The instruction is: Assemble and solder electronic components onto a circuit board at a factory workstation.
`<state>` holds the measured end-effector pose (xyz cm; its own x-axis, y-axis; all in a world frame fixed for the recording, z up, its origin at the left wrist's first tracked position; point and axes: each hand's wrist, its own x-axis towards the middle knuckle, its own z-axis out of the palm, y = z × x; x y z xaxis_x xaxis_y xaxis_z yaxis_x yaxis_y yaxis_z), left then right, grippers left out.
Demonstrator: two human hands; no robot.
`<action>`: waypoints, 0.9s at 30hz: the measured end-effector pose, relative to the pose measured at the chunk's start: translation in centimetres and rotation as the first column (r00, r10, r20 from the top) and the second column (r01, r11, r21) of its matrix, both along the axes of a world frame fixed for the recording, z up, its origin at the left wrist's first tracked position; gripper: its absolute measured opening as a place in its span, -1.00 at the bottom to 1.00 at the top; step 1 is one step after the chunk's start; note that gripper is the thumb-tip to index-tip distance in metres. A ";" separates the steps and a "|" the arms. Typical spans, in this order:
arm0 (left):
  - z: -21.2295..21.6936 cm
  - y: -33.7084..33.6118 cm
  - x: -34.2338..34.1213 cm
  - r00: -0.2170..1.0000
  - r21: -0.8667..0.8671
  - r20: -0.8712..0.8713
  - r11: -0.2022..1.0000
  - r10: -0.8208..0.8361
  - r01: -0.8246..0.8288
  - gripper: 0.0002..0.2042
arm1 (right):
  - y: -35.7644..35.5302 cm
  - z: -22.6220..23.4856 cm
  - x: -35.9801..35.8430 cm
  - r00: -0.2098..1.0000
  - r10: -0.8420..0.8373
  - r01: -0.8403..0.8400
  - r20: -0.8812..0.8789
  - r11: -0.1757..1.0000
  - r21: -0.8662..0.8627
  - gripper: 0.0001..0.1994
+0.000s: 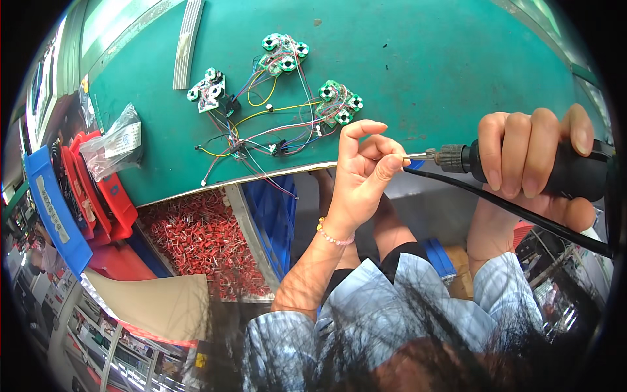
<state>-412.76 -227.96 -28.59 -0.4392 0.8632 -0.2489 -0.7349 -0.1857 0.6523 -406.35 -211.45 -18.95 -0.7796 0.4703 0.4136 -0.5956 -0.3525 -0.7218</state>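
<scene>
My right hand (532,157) is wrapped round a black electric screwdriver (480,162), which lies nearly level and points left. Its metal bit (421,156) reaches the fingertips of my left hand (366,170). There my left thumb and forefinger pinch at the tip; a screw or other small part between them is too small to make out. On the green bench beyond my left hand lie three wired circuit board clusters: one at the right (339,102), one at the back (284,53) and one at the left (209,90). Thin coloured wires (261,137) with small black connectors tangle between them.
A ridged grey strip (188,46) lies on the green bench (444,72). Left are a clear plastic bag (117,144), red bins (114,196) and a blue bin (57,209). Below the bench edge sits a tray of small red parts (202,242). A black cable (509,208) crosses below the screwdriver.
</scene>
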 end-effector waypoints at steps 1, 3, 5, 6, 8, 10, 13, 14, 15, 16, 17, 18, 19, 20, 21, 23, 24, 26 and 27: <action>-0.1 -0.1 0.0 1.000 0.005 -0.003 1.000 0.001 -0.001 -0.57 | -0.1 0.1 -0.1 1.000 -0.009 0.009 0.010 1.000 0.001 -0.50; -0.2 -0.1 -0.1 1.000 0.009 -0.006 1.000 0.002 -0.002 -0.57 | -0.2 0.3 -0.1 1.000 -0.018 0.018 0.021 1.000 0.002 -0.50; -0.2 -0.1 -0.1 1.000 0.002 0.006 1.000 -0.001 0.001 -0.58 | -0.1 0.5 0.1 0.998 -0.022 0.022 0.050 1.000 0.010 -0.51; -0.3 0.0 -0.1 1.000 0.002 0.007 1.000 -0.002 0.002 -0.58 | -0.1 0.5 0.1 0.998 -0.024 0.023 0.060 1.000 0.013 -0.51; -0.3 0.1 0.0 1.000 0.013 0.011 1.000 0.003 -0.003 -0.58 | -0.2 0.6 0.2 0.997 -0.044 0.043 0.063 0.999 0.003 -0.52; -0.3 0.2 0.1 1.000 0.015 0.019 1.000 -0.001 0.001 -0.58 | -0.1 0.8 0.4 0.996 -0.051 0.051 0.073 0.999 0.005 -0.52; -0.4 0.0 0.0 1.000 0.001 0.016 1.000 0.000 0.000 -0.58 | -0.2 0.4 0.3 0.996 -0.038 0.037 0.075 0.999 0.005 -0.52; -0.4 0.0 0.0 1.000 -0.003 0.014 1.000 -0.001 0.001 -0.58 | -0.1 0.5 0.3 0.997 -0.034 0.033 0.076 0.999 0.008 -0.52; -0.4 0.0 0.0 1.000 -0.003 0.014 1.000 -0.001 0.001 -0.58 | -0.1 0.4 0.3 0.997 -0.030 0.029 0.076 1.000 0.010 -0.52; -0.4 0.1 0.0 1.000 -0.004 0.013 1.000 0.006 -0.006 -0.59 | -0.1 0.4 0.3 0.996 -0.032 0.031 0.082 0.999 0.013 -0.52; -0.3 0.0 -0.1 1.000 -0.006 0.011 1.000 0.014 -0.014 -0.59 | -0.1 0.4 0.3 0.996 -0.033 0.032 0.083 0.999 0.013 -0.52; -0.3 0.0 -0.1 1.000 -0.010 0.010 1.000 0.015 -0.015 -0.59 | -0.2 0.3 0.2 0.996 -0.033 0.032 0.085 0.999 0.012 -0.52; -0.3 -0.1 -0.3 1.000 -0.007 -0.016 1.000 0.009 -0.010 -0.61 | -0.2 0.2 0.1 0.997 -0.030 0.030 0.075 1.000 -0.002 -0.53; -0.2 0.0 -0.3 0.999 0.003 -0.037 1.000 0.000 0.000 -0.62 | -0.1 0.4 0.2 0.997 -0.032 0.032 0.073 0.999 -0.004 -0.53; 0.0 0.2 -0.2 0.999 0.006 -0.034 1.000 -0.002 0.002 -0.62 | -0.1 0.6 0.2 0.997 -0.034 0.035 0.073 0.999 -0.005 -0.53; 0.1 0.0 -0.3 0.990 0.013 -0.140 1.000 -0.013 0.015 -0.67 | -0.2 0.6 0.3 0.997 -0.045 0.048 0.068 0.998 -0.040 -0.54; -0.1 -0.5 -0.3 0.985 0.028 -0.170 1.000 -0.007 0.012 -0.70 | -0.4 0.4 0.2 0.997 -0.043 0.047 0.058 0.997 -0.063 -0.54; 0.1 -1.2 -0.1 0.976 0.039 -0.217 0.999 -0.001 0.010 -0.71 | -0.5 0.5 0.3 0.998 -0.022 0.028 0.052 0.993 -0.110 -0.54; 0.3 -1.4 0.1 0.967 0.064 -0.255 0.998 0.002 0.015 -0.71 | -0.4 0.8 0.4 0.998 -0.017 0.023 0.054 0.992 -0.120 -0.54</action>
<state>-412.69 -229.31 -28.27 -0.4749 0.8770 -0.0736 -0.5477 -0.2291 0.8047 -405.90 -211.85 -18.13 -0.7887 0.5301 0.3114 -0.5656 -0.4273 -0.7053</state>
